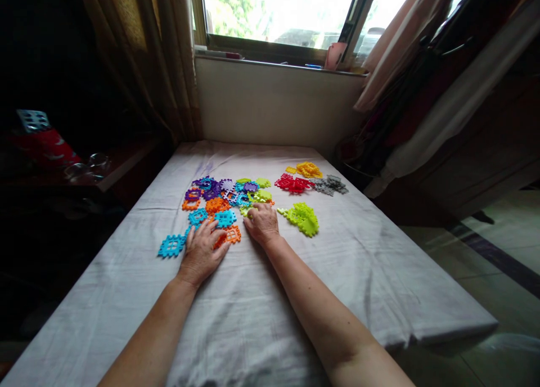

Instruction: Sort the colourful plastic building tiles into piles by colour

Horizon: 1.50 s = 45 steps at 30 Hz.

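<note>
Interlocking plastic building tiles with notched edges lie in a mixed heap on the cloth. My left hand (203, 252) rests with fingers spread over blue tiles (225, 218) and orange tiles (233, 234) at the heap's near side. Just left of it is a blue window-shaped tile (171, 246). My right hand (264, 224) is at the heap's right edge, its fingers curled down on a lime-green tile (245, 211), partly hidden beneath them. Purple tiles (210, 189) and more orange tiles (217, 205) lie further back.
Sorted piles lie to the right: lime-green (306, 218), red (293, 183), grey (331, 184) and yellow (309, 169). A white cloth (337, 297) covers the table. A window sill with a pink cup (335, 55) is behind; curtains (139, 55) hang left, clothes right.
</note>
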Tool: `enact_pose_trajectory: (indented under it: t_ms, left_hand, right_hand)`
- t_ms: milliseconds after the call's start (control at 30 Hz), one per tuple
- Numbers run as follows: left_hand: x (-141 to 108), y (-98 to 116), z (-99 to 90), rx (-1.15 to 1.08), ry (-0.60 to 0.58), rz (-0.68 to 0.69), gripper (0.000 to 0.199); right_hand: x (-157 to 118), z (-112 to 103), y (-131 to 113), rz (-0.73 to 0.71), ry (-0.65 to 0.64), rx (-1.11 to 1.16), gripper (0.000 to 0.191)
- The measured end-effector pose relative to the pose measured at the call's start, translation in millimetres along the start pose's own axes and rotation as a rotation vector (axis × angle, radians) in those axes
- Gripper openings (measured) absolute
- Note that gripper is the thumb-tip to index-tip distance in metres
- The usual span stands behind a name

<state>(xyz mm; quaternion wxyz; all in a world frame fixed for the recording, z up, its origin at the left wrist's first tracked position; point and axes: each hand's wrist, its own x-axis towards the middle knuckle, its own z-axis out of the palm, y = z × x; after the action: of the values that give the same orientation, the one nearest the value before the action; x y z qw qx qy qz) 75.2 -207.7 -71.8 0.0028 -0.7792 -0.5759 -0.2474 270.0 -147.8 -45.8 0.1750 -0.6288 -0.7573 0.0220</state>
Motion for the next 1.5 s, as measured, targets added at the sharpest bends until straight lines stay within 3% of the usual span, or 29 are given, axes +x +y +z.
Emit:
enact_pose_trajectory:
  t_ms: [200, 333, 433, 600, 700, 800, 933, 1033, 1233, 1500]
  left_hand:
    - [0.1, -0.7, 0.2, -0.006, -0.008, 0.007, 0.024]
    - [-0.2, -1.8, 1.1, -0.003, -0.005, 0.012, 0.024]
    - [-0.2, -2.1, 1.1, -0.002, -0.003, 0.005, 0.024]
    - [0.4, -1.6, -0.7, -0.004, -0.001, 0.006, 0.023]
    - [0.8, -1.8, -1.0, -0.003, 0.001, 0.004, 0.023]
    - [1.0, -2.1, -0.6, -0.004, 0.009, -0.001, 0.024]
    - [0.8, -0.6, -0.7, 0.001, 0.019, -0.003, 0.023]
    - [0.8, 1.3, -1.3, 0.013, 0.018, -0.007, 0.022]
    - [0.2, 1.8, -0.7, 0.013, 0.016, -0.021, 0.022]
    - [-0.5, -0.5, 1.5, 0.006, 0.015, -0.027, 0.022]
  right_hand:
    - [-14.9, -3.6, 9.3, -0.052, 0.031, 0.114, 0.011]
    - [-26.8, -12.9, 25.7, -0.028, 0.139, 0.170, 0.008]
    - [-33.9, -24.0, 50.8, 0.105, 0.292, 0.153, 0.010]
    - [-43.7, -37.0, 112.7, 0.451, 0.505, 0.084, 0.020]
    - [-49.9, -32.6, 142.5, 0.615, 0.527, 0.049, 0.020]
    - [-53.6, -25.2, 153.5, 0.685, 0.487, 0.035, 0.022]
    - [-52.0, -26.8, 140.8, 0.663, 0.500, 0.004, 0.024]
    - [-43.3, -34.6, 118.8, 0.539, 0.498, -0.001, 0.023]
    - [3.2, -32.4, 70.9, 0.228, 0.249, 0.062, 0.025]
    - [59.8, -11.5, 47.6, 0.358, -0.059, -0.013, 0.043]
